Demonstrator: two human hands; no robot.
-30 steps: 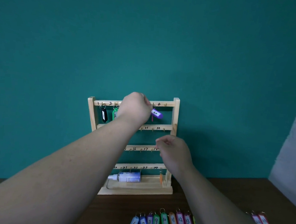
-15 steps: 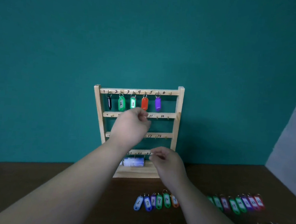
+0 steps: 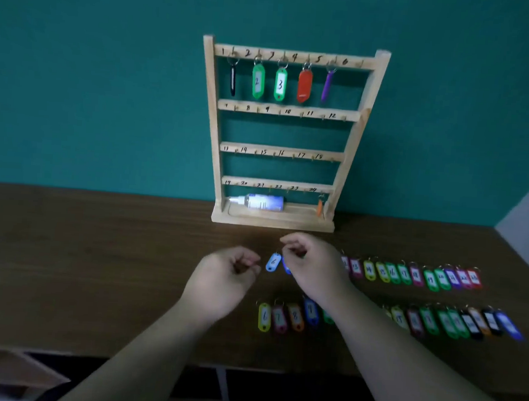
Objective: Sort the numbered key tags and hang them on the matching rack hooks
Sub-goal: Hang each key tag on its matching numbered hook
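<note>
The wooden rack (image 3: 361,119) stands at the back of the table. On its top rail hang a black tag (image 3: 232,80), green tags 2 (image 3: 257,81) and 3 (image 3: 280,84), an orange-red tag (image 3: 304,85) and a purple tag (image 3: 327,86); the hook at 6 is bare. Light blue tag 6 (image 3: 273,262) lies flat between my hands. My left hand (image 3: 223,280) hovers just left of it, fingers loosely curled, holding nothing. My right hand (image 3: 313,266) hovers over a dark blue tag (image 3: 286,268), fingers loosely curled; no tag is lifted.
Two rows of coloured numbered tags lie on the brown table (image 3: 95,267): an upper row (image 3: 408,274) and a lower row (image 3: 280,318) running right. A small bottle (image 3: 263,202) lies in the rack's base tray. An orange tag (image 3: 319,206) hangs at hook 24.
My left hand let go of the purple tag, which now hangs at hook 5. Both hands came down from the rack to the tag row on the table, and the view tilted down.
</note>
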